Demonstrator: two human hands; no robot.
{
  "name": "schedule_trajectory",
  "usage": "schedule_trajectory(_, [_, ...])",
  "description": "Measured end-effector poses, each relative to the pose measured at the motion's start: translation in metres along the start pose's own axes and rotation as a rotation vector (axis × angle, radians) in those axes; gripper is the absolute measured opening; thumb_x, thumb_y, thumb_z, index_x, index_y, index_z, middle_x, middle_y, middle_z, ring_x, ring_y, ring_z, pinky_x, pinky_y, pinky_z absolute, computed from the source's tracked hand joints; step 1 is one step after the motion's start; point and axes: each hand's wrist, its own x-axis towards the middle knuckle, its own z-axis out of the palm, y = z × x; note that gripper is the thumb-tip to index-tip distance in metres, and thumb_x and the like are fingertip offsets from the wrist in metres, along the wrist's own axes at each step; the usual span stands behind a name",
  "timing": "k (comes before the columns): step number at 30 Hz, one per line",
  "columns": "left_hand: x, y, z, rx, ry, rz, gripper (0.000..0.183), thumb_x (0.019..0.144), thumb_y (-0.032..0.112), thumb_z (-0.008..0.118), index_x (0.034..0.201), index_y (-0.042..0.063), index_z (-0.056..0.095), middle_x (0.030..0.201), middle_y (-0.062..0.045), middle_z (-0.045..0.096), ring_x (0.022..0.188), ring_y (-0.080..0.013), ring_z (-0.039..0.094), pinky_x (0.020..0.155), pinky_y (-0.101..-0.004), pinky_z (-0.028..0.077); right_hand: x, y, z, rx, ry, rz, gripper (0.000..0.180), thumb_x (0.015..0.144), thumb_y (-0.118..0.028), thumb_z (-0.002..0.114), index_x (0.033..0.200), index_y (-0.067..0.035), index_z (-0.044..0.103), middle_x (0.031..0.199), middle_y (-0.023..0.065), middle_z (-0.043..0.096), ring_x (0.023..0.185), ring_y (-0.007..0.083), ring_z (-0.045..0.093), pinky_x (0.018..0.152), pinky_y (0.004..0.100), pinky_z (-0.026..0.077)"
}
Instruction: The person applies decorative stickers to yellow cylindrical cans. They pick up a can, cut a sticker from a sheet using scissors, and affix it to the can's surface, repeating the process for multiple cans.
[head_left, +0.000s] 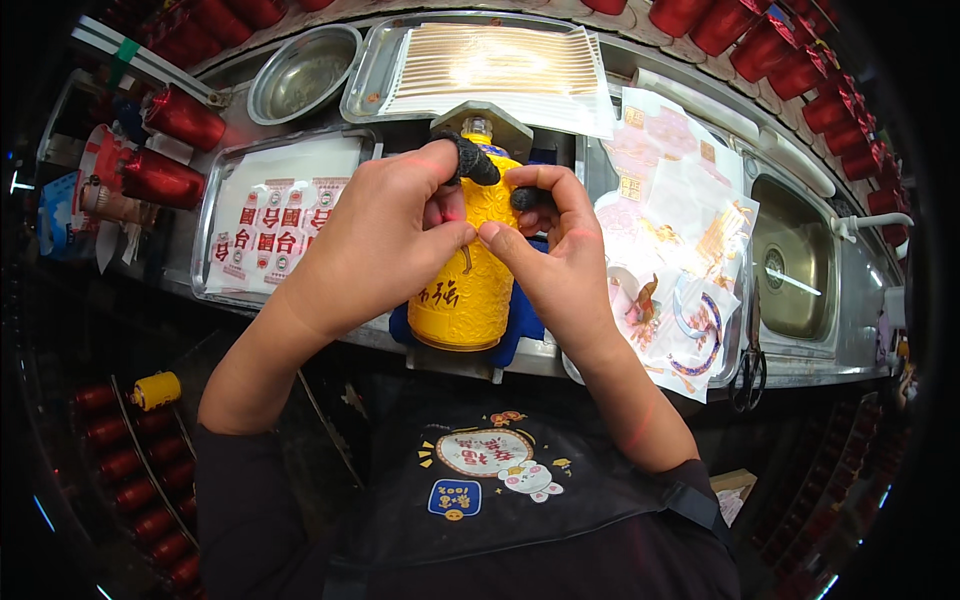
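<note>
A yellow embossed bottle with dark brushed characters and a clear neck lies on a blue cloth, its neck against a metal rest. My left hand is on its left side and my right hand on its right. Both thumb tips nearly meet on the bottle's face, where a small dark decal part shows just below them. Black coverings wrap a finger of each hand. Whether the fingers pinch a decal between them is hidden. Decal sheets with gold, red and blue patterns lie right of my right hand.
A tray with red-printed decals stands left; a metal bowl and a tray of gold-striped sheets are behind. At right are scissors and a sink. Red bottles line the back and sides; a yellow one sits lower left.
</note>
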Motion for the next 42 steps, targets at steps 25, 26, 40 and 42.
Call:
schedule_trajectory(25, [-0.02, -0.03, 0.047, -0.894, 0.347, -0.121, 0.064, 0.084, -0.003, 0.071, 0.139, -0.001, 0.037, 0.131, -0.012, 0.049, 0.126, -0.0225, 0.051, 0.102, -0.0344, 0.048, -0.001, 0.003, 0.006, -0.075, 0.051, -0.081, 0.043, 0.079, -0.003, 0.073, 0.117, -0.003, 0.054, 0.109, 0.0016, 0.053, 0.089, 0.0082, 0.046, 0.082, 0.0217, 0.041])
schedule_trajectory(26, [-0.019, -0.03, 0.046, -0.882, 0.344, -0.122, 0.064, 0.084, -0.003, 0.07, 0.139, -0.001, 0.037, 0.131, -0.012, 0.049, 0.125, -0.0225, 0.052, 0.101, -0.0342, 0.049, -0.001, 0.003, 0.006, -0.073, 0.05, -0.076, 0.043, 0.079, -0.003, 0.073, 0.117, -0.003, 0.054, 0.109, 0.0016, 0.053, 0.088, 0.008, 0.046, 0.082, 0.0216, 0.041])
schedule_trajectory(40, [-0.019, -0.031, 0.047, -0.881, 0.341, -0.12, 0.063, 0.085, -0.003, 0.07, 0.139, -0.001, 0.037, 0.13, -0.012, 0.049, 0.123, -0.022, 0.054, 0.1, -0.0337, 0.05, 0.0, 0.007, 0.005, 0.026, 0.016, -0.014, 0.042, 0.08, 0.003, 0.066, 0.119, -0.003, 0.053, 0.107, 0.001, 0.05, 0.086, 0.0069, 0.045, 0.082, 0.0202, 0.042])
schedule_trajectory(42, [-0.02, -0.031, 0.048, -0.887, 0.348, -0.117, 0.064, 0.085, -0.002, 0.07, 0.139, -0.001, 0.037, 0.13, -0.012, 0.049, 0.123, -0.022, 0.054, 0.1, -0.0336, 0.05, -0.001, 0.008, 0.004, 0.061, 0.003, -0.011, 0.042, 0.08, 0.004, 0.064, 0.12, -0.003, 0.052, 0.107, 0.0008, 0.05, 0.086, 0.0066, 0.045, 0.081, 0.0198, 0.043])
